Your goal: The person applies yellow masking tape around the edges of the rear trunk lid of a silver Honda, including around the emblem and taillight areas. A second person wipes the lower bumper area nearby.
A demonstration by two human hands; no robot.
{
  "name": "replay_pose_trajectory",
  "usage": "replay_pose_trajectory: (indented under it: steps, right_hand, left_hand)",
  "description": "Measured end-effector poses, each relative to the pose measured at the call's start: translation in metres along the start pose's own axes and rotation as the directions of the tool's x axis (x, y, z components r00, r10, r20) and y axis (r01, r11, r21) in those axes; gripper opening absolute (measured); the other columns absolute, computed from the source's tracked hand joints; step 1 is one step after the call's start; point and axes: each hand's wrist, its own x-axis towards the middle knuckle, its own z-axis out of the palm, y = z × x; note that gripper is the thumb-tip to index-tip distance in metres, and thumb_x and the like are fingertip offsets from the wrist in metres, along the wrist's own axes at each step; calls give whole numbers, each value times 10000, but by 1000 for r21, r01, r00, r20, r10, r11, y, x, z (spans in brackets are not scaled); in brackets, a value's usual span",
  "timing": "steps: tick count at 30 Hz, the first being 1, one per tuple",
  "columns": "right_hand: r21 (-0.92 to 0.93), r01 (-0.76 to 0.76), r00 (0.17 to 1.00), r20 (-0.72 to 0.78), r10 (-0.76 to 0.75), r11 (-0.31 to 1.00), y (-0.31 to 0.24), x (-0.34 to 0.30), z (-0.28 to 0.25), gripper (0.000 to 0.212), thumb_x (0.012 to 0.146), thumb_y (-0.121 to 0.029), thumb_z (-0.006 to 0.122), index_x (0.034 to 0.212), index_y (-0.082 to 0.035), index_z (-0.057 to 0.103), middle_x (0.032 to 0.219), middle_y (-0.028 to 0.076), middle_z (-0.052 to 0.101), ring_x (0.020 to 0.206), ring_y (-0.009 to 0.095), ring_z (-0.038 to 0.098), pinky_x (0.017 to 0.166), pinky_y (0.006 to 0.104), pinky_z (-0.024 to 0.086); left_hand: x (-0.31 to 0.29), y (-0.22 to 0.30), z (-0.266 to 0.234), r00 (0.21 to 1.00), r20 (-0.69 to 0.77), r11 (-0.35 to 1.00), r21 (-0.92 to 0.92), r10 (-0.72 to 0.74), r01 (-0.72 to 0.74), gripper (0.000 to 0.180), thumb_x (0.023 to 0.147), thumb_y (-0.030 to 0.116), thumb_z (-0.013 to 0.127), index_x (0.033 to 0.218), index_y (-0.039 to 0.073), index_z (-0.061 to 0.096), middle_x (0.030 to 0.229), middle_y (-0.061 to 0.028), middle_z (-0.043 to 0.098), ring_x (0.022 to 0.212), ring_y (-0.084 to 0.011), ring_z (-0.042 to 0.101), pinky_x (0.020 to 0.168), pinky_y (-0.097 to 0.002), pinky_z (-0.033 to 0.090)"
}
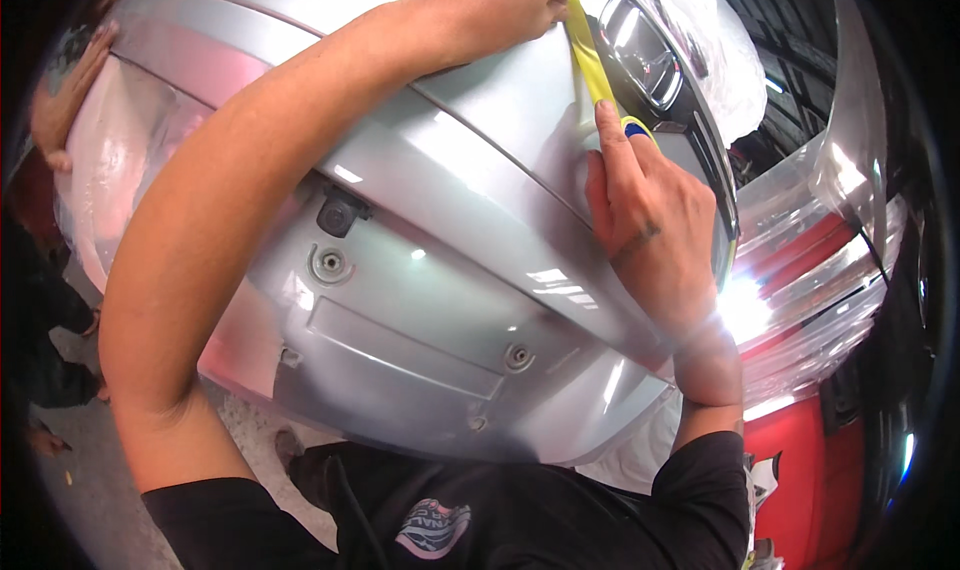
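A strip of yellow masking tape (pixel 587 50) runs along the silver tailgate (pixel 500 110), beside a dark panel with a chrome emblem (pixel 642 52). My left hand (pixel 495 10), with its arm crossing over the tailgate, is closed at the strip's upper end; its fingertips are partly hidden at the picture's top edge. In my right hand (pixel 655 205) is the tape roll (pixel 636 128), mostly covered by the fingers, with a blue core showing. The right index finger lies along the lower part of the strip.
Below the tailgate seam sit a small black camera (pixel 340 213) and a recessed plate area (pixel 410 340). Another person's hand (pixel 75 110) rests on the plastic-covered lamp area at the left. Clear plastic sheeting (pixel 800 250) hangs at the right, near a red panel (pixel 790 460).
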Motion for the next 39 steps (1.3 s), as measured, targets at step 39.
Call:
replay_pose_trajectory:
  steps: [39]
  right_hand:
    - [-46,64,991,124,-58,997,2,6,-5,478,856,-54,620,1309,99,613,839,135,693,686,256,722,574,364,569]
  left_hand:
    - [-1,11,1,995,13,987,128,97,-98,208,799,172,792,859,-26,778,955,-201,705,940,-369,674,861,-453,532]
